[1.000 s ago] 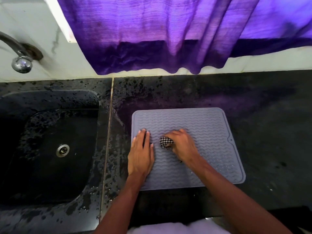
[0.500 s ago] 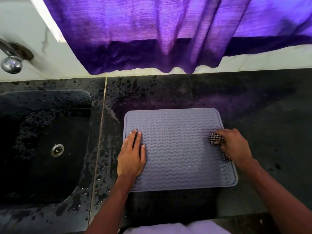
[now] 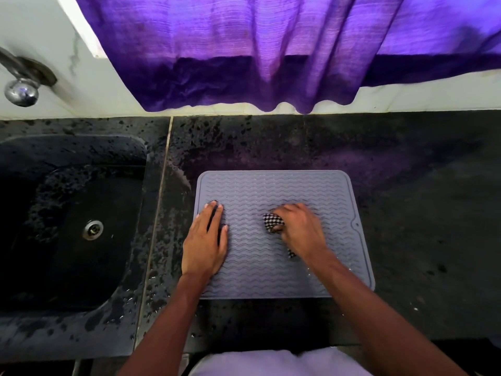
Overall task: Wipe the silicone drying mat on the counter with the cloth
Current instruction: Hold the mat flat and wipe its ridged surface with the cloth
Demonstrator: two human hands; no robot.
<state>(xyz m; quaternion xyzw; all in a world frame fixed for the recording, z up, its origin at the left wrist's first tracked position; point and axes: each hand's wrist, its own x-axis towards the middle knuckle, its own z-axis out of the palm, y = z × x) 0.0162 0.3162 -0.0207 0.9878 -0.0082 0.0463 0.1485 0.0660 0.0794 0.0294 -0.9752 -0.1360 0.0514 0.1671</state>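
Note:
A grey silicone drying mat (image 3: 273,191) with wavy ridges lies flat on the dark counter (image 3: 420,213). My left hand (image 3: 204,241) rests flat on the mat's left part, fingers straight. My right hand (image 3: 299,229) grips a bunched black-and-white checked cloth (image 3: 273,222) and presses it on the middle of the mat. A corner of the cloth sticks out below the wrist; the remainder is hidden under the hand.
A black sink (image 3: 67,229) with a metal drain (image 3: 93,229) sits left of the mat, its rim wet with droplets. A chrome tap (image 3: 20,90) juts from the wall at far left. A purple curtain (image 3: 257,50) hangs over the counter's back edge.
My right hand swept the cloth from the mat's middle to its right edge, then back to the middle. My left hand stayed flat on the mat's left part.

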